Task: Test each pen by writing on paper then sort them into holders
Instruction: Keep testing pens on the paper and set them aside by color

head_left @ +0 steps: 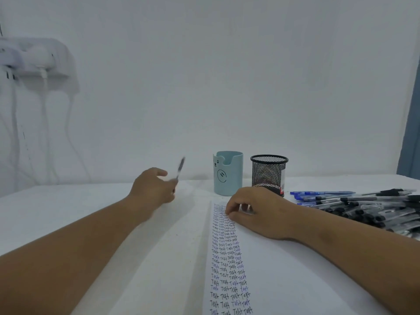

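1. The left hand is lifted a little above the table. Its fingers pinch a pen, which points up and looks blurry.
2. The right hand rests on the paper. Its fingers curl down and the tips touch the sheet. I cannot tell if it holds anything.
3. The paper lies under the right hand and runs back toward the person. Rows of the word "Test" in black and blue ink fill a strip of it, just left of the right hand.
4. A light blue cup with a bear face stands just beyond the right hand, to the right of the left hand.
5. A black mesh cup stands beside the blue cup, also just beyond the right hand.
6. A pile of pens lies on the table to the right of the right hand. Some are blue and many are clear with black caps.
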`<state>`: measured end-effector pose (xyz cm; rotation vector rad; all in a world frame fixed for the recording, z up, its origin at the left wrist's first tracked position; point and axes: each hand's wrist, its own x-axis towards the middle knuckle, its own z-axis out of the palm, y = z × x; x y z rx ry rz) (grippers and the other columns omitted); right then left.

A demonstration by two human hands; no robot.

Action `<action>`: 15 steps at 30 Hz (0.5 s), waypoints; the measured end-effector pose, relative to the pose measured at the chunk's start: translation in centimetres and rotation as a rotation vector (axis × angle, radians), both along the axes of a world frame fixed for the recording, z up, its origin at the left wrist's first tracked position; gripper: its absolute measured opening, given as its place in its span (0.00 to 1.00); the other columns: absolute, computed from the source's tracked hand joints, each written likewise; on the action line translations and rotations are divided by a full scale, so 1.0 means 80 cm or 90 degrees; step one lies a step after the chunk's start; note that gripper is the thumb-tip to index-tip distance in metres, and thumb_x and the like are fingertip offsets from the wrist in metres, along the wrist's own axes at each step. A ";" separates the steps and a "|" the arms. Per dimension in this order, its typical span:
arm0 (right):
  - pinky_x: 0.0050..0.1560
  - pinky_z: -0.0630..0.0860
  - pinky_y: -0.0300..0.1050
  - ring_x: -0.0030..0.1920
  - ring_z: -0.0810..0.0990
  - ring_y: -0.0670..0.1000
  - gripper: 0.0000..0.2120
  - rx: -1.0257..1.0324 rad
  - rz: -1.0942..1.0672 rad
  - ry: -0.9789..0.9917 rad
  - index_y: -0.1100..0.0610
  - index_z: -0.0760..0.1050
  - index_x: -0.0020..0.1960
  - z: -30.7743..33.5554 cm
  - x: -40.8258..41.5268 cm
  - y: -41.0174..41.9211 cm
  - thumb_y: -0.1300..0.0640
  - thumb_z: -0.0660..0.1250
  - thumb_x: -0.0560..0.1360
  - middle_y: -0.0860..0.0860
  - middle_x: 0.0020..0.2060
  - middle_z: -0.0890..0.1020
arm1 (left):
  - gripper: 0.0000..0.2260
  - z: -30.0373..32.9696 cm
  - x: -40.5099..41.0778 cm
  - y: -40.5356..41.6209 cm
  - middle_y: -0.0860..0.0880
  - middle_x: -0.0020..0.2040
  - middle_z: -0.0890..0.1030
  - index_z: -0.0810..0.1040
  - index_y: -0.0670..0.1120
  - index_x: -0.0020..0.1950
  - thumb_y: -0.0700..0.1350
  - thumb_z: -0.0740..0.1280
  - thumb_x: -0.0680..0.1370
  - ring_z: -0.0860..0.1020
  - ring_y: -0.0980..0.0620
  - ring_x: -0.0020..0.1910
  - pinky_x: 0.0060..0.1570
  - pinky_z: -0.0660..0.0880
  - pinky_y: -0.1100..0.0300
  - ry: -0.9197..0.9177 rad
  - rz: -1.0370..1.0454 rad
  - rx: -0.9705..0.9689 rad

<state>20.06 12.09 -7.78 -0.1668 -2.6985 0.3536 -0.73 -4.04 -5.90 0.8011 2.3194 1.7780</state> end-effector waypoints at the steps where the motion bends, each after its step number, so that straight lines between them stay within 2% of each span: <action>1: 0.50 0.72 0.31 0.49 0.77 0.43 0.05 -0.003 -0.002 -0.002 0.46 0.82 0.52 0.000 0.001 0.000 0.50 0.68 0.78 0.40 0.47 0.81 | 0.12 0.003 0.004 -0.001 0.42 0.48 0.81 0.74 0.42 0.63 0.40 0.68 0.80 0.81 0.49 0.36 0.45 0.82 0.60 -0.084 -0.037 0.089; 3: 0.50 0.70 0.29 0.50 0.77 0.42 0.05 -0.006 -0.003 -0.004 0.46 0.82 0.53 0.000 0.003 -0.001 0.50 0.68 0.79 0.40 0.48 0.81 | 0.08 0.008 0.014 0.000 0.42 0.50 0.78 0.77 0.39 0.61 0.36 0.64 0.83 0.82 0.47 0.41 0.48 0.83 0.58 -0.157 -0.101 0.158; 5: 0.50 0.70 0.28 0.51 0.76 0.40 0.06 -0.016 -0.005 -0.009 0.46 0.82 0.54 0.001 0.006 -0.002 0.50 0.69 0.79 0.40 0.48 0.81 | 0.08 0.014 0.029 0.002 0.42 0.50 0.77 0.78 0.37 0.55 0.35 0.59 0.85 0.84 0.44 0.44 0.47 0.83 0.58 -0.222 -0.163 0.213; 7: 0.52 0.72 0.30 0.51 0.77 0.40 0.07 -0.028 -0.007 -0.013 0.46 0.83 0.55 0.002 0.008 -0.002 0.49 0.69 0.79 0.40 0.49 0.82 | 0.08 0.021 0.045 0.005 0.41 0.50 0.76 0.74 0.38 0.55 0.35 0.56 0.85 0.86 0.43 0.42 0.44 0.84 0.56 -0.304 -0.210 0.294; 10: 0.52 0.71 0.29 0.52 0.77 0.39 0.07 -0.031 -0.008 -0.013 0.45 0.83 0.54 0.003 0.011 -0.003 0.48 0.69 0.78 0.40 0.49 0.82 | 0.10 0.029 0.066 0.009 0.39 0.50 0.78 0.71 0.41 0.61 0.32 0.54 0.85 0.86 0.42 0.37 0.39 0.84 0.54 -0.371 -0.274 0.366; 13: 0.54 0.72 0.31 0.53 0.77 0.40 0.07 -0.038 -0.008 -0.016 0.45 0.83 0.54 0.003 0.015 -0.004 0.48 0.69 0.78 0.41 0.50 0.82 | 0.14 0.031 0.077 0.009 0.41 0.42 0.76 0.73 0.42 0.59 0.31 0.52 0.82 0.83 0.41 0.37 0.40 0.82 0.52 -0.410 -0.320 0.377; 15: 0.56 0.73 0.33 0.54 0.77 0.39 0.07 -0.040 -0.011 -0.023 0.44 0.83 0.55 0.003 0.017 -0.005 0.48 0.68 0.79 0.40 0.51 0.82 | 0.09 0.029 0.075 0.006 0.44 0.36 0.71 0.71 0.43 0.52 0.35 0.53 0.80 0.75 0.45 0.34 0.40 0.75 0.53 -0.445 -0.329 0.383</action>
